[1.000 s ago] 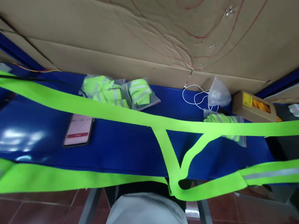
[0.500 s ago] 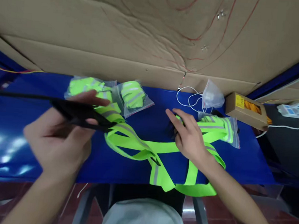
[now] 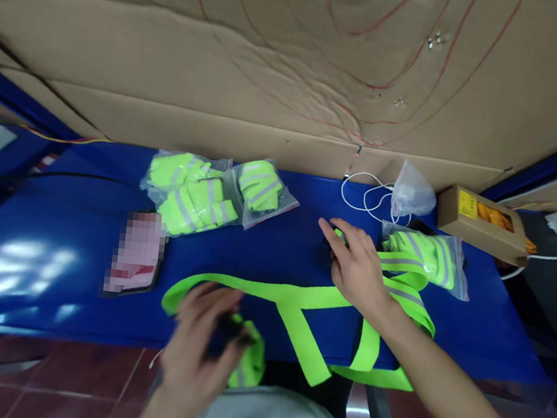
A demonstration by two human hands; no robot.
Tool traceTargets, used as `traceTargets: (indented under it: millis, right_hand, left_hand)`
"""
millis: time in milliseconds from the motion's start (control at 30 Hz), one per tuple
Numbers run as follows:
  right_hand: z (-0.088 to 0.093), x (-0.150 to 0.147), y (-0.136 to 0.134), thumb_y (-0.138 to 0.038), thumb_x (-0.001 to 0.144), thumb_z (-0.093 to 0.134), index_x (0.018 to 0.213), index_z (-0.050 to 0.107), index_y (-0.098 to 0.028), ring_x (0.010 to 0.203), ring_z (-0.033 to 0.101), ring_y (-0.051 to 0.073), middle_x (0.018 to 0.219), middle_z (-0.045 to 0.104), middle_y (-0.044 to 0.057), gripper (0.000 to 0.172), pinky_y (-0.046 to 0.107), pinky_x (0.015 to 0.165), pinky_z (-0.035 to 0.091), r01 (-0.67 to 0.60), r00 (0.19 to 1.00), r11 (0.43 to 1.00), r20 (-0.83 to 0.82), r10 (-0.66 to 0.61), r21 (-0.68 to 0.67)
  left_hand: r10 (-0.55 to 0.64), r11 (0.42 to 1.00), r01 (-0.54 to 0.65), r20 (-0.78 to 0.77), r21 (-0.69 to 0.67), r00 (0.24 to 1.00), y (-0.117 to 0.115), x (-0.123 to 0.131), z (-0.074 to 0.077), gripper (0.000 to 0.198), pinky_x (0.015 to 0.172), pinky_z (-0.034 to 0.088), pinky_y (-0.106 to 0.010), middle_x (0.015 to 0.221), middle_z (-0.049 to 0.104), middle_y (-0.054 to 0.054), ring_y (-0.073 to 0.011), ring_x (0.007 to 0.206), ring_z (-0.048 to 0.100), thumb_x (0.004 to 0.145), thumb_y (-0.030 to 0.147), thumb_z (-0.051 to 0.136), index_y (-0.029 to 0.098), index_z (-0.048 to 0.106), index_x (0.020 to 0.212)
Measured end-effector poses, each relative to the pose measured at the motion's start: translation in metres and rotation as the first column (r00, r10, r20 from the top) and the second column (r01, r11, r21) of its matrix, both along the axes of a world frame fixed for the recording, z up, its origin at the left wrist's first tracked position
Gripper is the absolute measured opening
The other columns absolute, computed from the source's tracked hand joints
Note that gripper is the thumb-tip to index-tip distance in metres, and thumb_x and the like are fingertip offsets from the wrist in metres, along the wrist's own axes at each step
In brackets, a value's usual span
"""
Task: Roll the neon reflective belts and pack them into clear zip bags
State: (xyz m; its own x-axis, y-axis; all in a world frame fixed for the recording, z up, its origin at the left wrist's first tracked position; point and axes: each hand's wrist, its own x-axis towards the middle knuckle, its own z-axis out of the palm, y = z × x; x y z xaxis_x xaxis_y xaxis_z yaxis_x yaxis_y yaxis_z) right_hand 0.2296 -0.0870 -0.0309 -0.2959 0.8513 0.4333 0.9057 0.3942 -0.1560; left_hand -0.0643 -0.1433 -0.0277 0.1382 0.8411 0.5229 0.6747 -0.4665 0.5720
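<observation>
Gripping a dark piece (image 3: 233,328) between fingers and thumb, the left hand (image 3: 209,343) is blurred and sits over the near edge of the blue surface (image 3: 300,234). A striped green fold of webbing hangs just below its fingers. The right hand (image 3: 352,259) is further back and to the right, over the surface, its fingertips closed on a small black fitting (image 3: 324,251); the fitting's exact shape is hidden.

Between the 2 hands, the green webbing (image 3: 294,295) lies across the front of the surface. It curves round near the left hand, runs right and passes behind the right hand. 1 plain branch slants down from it to the near edge. On the right, more of it, partly striped in grey, forms loops beside and behind the right forearm, and 1 length reaches over the near edge.

Behind, left of centre, lie 3 green bundles (image 3: 200,205) in clear bags, with a phone (image 3: 139,251) just in front of them, its screen pixelated. Another bagged bundle (image 3: 424,256) rests just beyond the webbing loops on the right. Further back are a white cable (image 3: 368,175), a translucent bag (image 3: 413,190) and a cardboard box (image 3: 484,222) with orange contents showing.
</observation>
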Motion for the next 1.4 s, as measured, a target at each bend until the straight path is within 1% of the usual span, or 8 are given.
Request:
traceTargets:
  millis: [133, 367, 833, 967, 1100, 1167, 1267, 1400]
  right_hand:
    - [0.003, -0.006, -0.003, -0.001, 0.085, 0.046, 0.151, 0.050, -0.011, 0.106, 0.058, 0.032, 0.139, 0.057, 0.019, 0.066, 0.049, 0.088, 0.052, 0.027, 0.998, 0.998, 0.052, -0.030, 0.060]
    - [-0.001, 0.001, 0.000, -0.002, 0.085, 0.045, 0.151, 0.049, -0.013, 0.118, 0.056, 0.033, 0.141, 0.056, 0.018, 0.067, 0.051, 0.098, 0.051, 0.065, 0.998, 0.998, -0.014, -0.065, -0.005]
    - [-0.008, -0.006, -0.003, -0.005, 0.090, 0.046, 0.158, 0.034, -0.014, 0.114, 0.053, 0.034, 0.143, 0.050, 0.020, 0.070, 0.054, 0.096, 0.052, 0.076, 0.996, 0.996, 0.053, -0.073, -0.046]
    - [-0.006, -0.014, -0.009, -0.006, 0.092, 0.048, 0.165, 0.014, -0.016, 0.127, 0.048, 0.037, 0.148, 0.042, 0.023, 0.081, 0.056, 0.102, 0.050, 0.019, 0.999, 0.999, 0.030, -0.018, -0.042]
    - [-0.008, -0.022, -0.017, -0.007, 0.092, 0.050, 0.164, 0.016, -0.024, 0.139, 0.041, 0.037, 0.157, 0.033, 0.020, 0.082, 0.058, 0.108, 0.047, -0.076, 0.996, 0.989, -0.063, 0.068, -0.129]
    - [-0.004, -0.021, -0.018, -0.012, 0.093, 0.055, 0.163, 0.018, -0.027, 0.147, 0.036, 0.036, 0.162, 0.027, 0.017, 0.081, 0.058, 0.113, 0.045, -0.143, 0.980, 0.963, -0.165, 0.107, -0.227]
    - [0.015, -0.008, -0.018, -0.032, 0.091, 0.069, 0.165, 0.009, -0.028, 0.154, 0.027, 0.035, 0.167, 0.022, 0.015, 0.095, 0.058, 0.118, 0.041, -0.212, 0.951, 0.897, -0.294, 0.097, -0.388]
    - [0.052, 0.013, -0.017, -0.044, 0.087, 0.076, 0.162, 0.024, -0.033, 0.146, 0.044, 0.035, 0.160, 0.041, 0.012, 0.093, 0.053, 0.115, 0.045, -0.295, 0.926, 0.761, -0.368, 0.080, -0.578]
  left_hand:
    - [-0.359, 0.923, 0.341, -0.082, -0.177, 0.930, 0.028, 0.044, -0.005, 0.034, 0.081, 0.058, -0.033, 0.107, 0.068, -0.007, -0.0213, 0.095, 0.070, 0.098, 0.027, 0.059, 0.022, 0.059, 0.131]
    - [-0.495, 0.795, 0.417, -0.075, -0.440, 0.866, 0.094, 0.095, 0.022, 0.020, 0.068, 0.046, -0.030, 0.091, 0.067, -0.004, -0.0185, 0.075, 0.065, 0.095, 0.033, 0.063, 0.016, 0.068, 0.105]
    - [-0.540, 0.678, 0.455, 0.029, -0.577, 0.841, 0.097, 0.088, 0.006, 0.027, 0.067, 0.039, -0.030, 0.092, 0.064, -0.004, -0.0168, 0.070, 0.059, 0.098, 0.039, 0.059, 0.015, 0.066, 0.107]
    - [-0.526, 0.649, 0.484, 0.114, -0.587, 0.843, 0.098, 0.088, 0.007, 0.025, 0.069, 0.042, -0.030, 0.094, 0.065, -0.006, -0.0192, 0.078, 0.063, 0.098, 0.037, 0.059, 0.014, 0.066, 0.103]
    - [-0.531, 0.609, 0.576, 0.259, -0.545, 0.807, 0.104, 0.085, 0.009, 0.029, 0.075, 0.045, -0.029, 0.102, 0.069, -0.007, -0.0201, 0.087, 0.064, 0.097, 0.036, 0.061, 0.015, 0.065, 0.116]
    - [-0.545, 0.542, 0.634, 0.343, -0.551, 0.765, 0.111, 0.080, 0.012, 0.026, 0.071, 0.044, -0.027, 0.094, 0.068, -0.003, -0.0176, 0.082, 0.061, 0.097, 0.037, 0.060, 0.016, 0.067, 0.110]
    - [-0.565, 0.354, 0.724, 0.481, -0.593, 0.670, 0.123, 0.072, 0.019, 0.030, 0.058, 0.036, -0.023, 0.074, 0.057, 0.003, -0.0118, 0.067, 0.049, 0.095, 0.044, 0.061, 0.015, 0.066, 0.093]
    - [-0.491, 0.117, 0.804, 0.669, -0.583, 0.557, 0.129, 0.062, 0.031, 0.030, 0.060, 0.037, -0.021, 0.075, 0.058, 0.003, -0.0099, 0.067, 0.048, 0.089, 0.044, 0.070, 0.014, 0.069, 0.092]
